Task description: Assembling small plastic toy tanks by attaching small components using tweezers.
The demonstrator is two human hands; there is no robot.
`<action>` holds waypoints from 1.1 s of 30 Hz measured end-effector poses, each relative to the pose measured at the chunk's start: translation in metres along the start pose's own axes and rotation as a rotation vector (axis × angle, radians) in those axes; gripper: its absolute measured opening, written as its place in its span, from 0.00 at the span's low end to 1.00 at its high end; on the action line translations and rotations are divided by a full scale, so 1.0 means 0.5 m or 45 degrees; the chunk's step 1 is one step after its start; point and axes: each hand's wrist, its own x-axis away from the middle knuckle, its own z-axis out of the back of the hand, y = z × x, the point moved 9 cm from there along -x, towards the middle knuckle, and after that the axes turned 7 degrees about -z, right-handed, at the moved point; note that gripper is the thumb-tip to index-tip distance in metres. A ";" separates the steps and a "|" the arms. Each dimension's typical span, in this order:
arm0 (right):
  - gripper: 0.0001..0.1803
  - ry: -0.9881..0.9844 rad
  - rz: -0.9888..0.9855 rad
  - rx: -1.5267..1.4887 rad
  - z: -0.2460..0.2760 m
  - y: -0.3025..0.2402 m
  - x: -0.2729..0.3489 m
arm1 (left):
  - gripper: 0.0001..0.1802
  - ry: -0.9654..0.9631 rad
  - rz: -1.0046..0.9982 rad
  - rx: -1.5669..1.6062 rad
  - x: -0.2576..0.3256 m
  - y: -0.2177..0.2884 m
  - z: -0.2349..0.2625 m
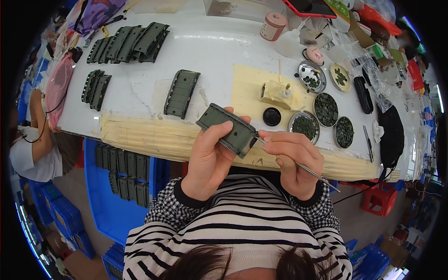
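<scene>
My left hand (211, 156) is closed round a dark green curved plastic piece (228, 128) with toothed long edges, held above the table's front edge. In my right hand (296, 161) is a slender metal tool (310, 171), gripped like a pen. Its tip meets the right end of the piece; whether it has one point or two, I cannot tell. Just beyond my hands, a similar green curved piece (182, 94) lies on the table. Round dishes (325, 110) of small dark green bits stand to the right, near an open black-rimmed pot (271, 116).
More green pieces (128, 43) lie at the far left, with a smaller pair (96, 89) nearer. A blue crate (112, 212) below holds several more. A tape-wrapped block (281, 95) stands on yellow paper. Another person (39, 144) sits at the left edge.
</scene>
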 end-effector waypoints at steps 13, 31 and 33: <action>0.15 -0.036 0.053 -0.005 0.006 -0.023 0.005 | 0.20 -0.057 0.058 -0.058 0.000 0.006 -0.013; 0.18 -0.185 0.121 0.054 0.008 -0.029 0.002 | 0.19 -0.107 0.167 0.041 0.000 -0.014 -0.017; 0.18 -0.175 0.151 0.042 0.012 -0.031 0.001 | 0.19 -0.117 0.171 0.057 0.001 -0.016 -0.019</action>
